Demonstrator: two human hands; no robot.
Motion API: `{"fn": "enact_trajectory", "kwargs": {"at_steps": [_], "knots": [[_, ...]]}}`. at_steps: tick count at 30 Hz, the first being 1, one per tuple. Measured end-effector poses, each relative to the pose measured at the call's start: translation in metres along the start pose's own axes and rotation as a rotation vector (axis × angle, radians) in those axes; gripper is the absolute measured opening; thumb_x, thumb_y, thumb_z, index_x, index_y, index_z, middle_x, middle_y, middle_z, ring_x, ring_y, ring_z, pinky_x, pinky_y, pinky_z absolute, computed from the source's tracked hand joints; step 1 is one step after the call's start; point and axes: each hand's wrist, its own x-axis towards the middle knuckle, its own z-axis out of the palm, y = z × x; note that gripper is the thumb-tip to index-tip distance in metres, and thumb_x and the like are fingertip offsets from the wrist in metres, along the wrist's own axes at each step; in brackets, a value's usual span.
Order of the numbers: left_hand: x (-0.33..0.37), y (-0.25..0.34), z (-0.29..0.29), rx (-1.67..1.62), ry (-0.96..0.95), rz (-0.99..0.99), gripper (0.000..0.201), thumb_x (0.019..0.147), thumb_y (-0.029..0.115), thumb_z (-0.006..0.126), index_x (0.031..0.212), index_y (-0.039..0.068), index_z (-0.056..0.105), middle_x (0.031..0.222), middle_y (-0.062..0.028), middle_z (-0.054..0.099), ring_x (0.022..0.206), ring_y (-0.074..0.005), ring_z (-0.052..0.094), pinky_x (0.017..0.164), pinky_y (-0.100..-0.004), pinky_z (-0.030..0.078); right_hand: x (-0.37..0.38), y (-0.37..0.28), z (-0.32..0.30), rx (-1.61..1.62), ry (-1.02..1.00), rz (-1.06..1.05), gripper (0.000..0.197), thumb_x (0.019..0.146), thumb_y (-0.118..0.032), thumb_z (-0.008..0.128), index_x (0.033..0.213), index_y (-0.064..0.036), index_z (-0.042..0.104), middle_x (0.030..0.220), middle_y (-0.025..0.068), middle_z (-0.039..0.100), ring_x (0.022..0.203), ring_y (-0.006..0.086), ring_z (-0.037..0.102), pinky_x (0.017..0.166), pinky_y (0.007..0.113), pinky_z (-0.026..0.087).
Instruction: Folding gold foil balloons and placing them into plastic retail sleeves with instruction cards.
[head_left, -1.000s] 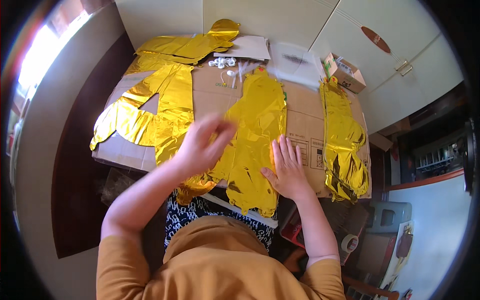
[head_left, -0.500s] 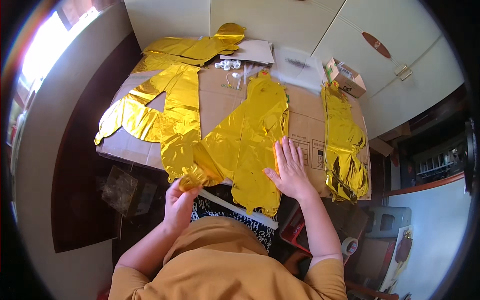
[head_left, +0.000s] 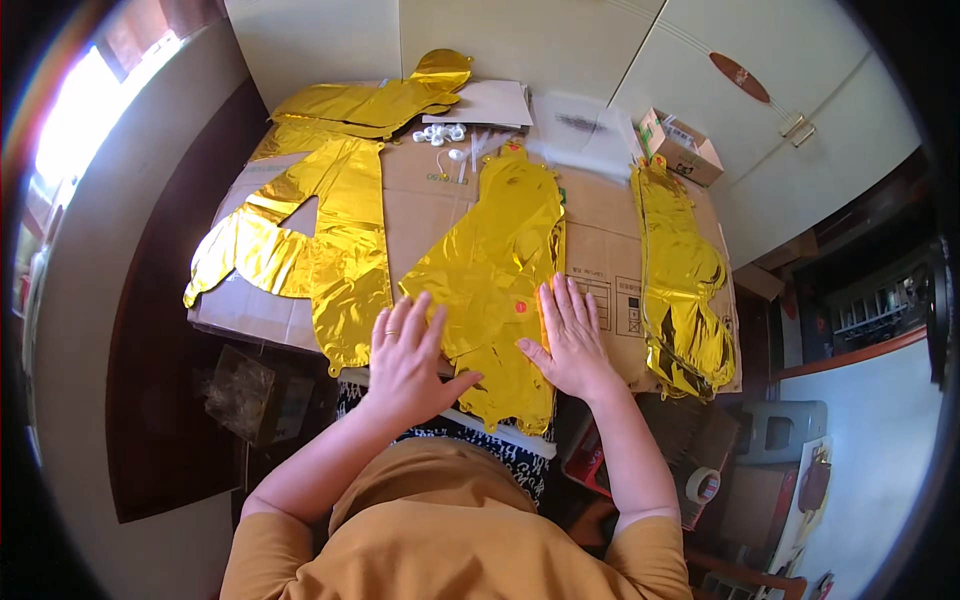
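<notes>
A gold foil balloon [head_left: 500, 240], partly folded over, lies flat in front of me with its lower end at the cardboard's near edge. My right hand [head_left: 572, 345] rests flat on its right edge, fingers stretched out and thumb apart. My left hand [head_left: 408, 355] is spread at its left edge, a ring on one finger; whether the palm presses on the foil I cannot tell. To the left lies another gold foil balloon [head_left: 350, 240], spread out with a triangular opening. On the right is a narrow folded foil balloon [head_left: 680, 275].
Cardboard [head_left: 595, 235] covers the work surface. At the back are stacked gold foil balloons [head_left: 350, 105], white ribbon rolls [head_left: 442, 133], clear plastic [head_left: 580, 125] and a small open box [head_left: 680, 145]. Cabinets [head_left: 520, 45] stand behind. A tape roll [head_left: 702, 486] is at lower right.
My left hand has let go of the gathered foil end and moved up and right, opening out. The foil's left part now lies folded over the middle. My right hand stays nearly in place.
</notes>
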Motion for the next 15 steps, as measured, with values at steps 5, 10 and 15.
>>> {"fn": "enact_trajectory", "kwargs": {"at_steps": [5, 10, 15], "knots": [[0.011, 0.005, 0.023, -0.016, -0.072, 0.059, 0.037, 0.078, 0.031, 0.077, 0.104, 0.008, 0.069, 0.115, -0.0092, 0.064, 0.108, -0.0279, 0.060, 0.091, -0.0415, 0.044, 0.001, 0.000, -0.001, -0.056, -0.020, -0.020, 0.089, 0.096, -0.050, 0.056, 0.158, 0.0002, 0.016, 0.165, 0.0250, 0.012, 0.154, 0.0388, 0.008, 0.124, 0.053, 0.005], [0.008, 0.006, 0.022, -0.276, 0.105, 0.138, 0.025, 0.079, 0.011, 0.072, 0.104, 0.010, 0.072, 0.114, -0.0071, 0.069, 0.109, -0.0267, 0.064, 0.099, -0.0462, 0.045, 0.000, -0.001, -0.003, 0.051, 0.027, -0.013, 0.091, 0.092, -0.047, 0.063, 0.156, 0.0018, 0.021, 0.164, 0.0281, 0.013, 0.153, 0.0415, 0.011, 0.123, 0.056, 0.007], [-0.009, 0.003, 0.022, -0.609, -0.056, 0.417, 0.035, 0.082, 0.006, 0.071, 0.117, 0.015, 0.073, 0.138, -0.0088, 0.060, 0.132, -0.0322, 0.053, 0.114, -0.0539, 0.035, -0.001, 0.001, -0.006, 0.062, 0.014, -0.037, 0.088, 0.085, -0.014, 0.067, 0.158, -0.0019, 0.019, 0.165, 0.0257, 0.013, 0.154, 0.0407, 0.012, 0.123, 0.053, 0.010]]}}
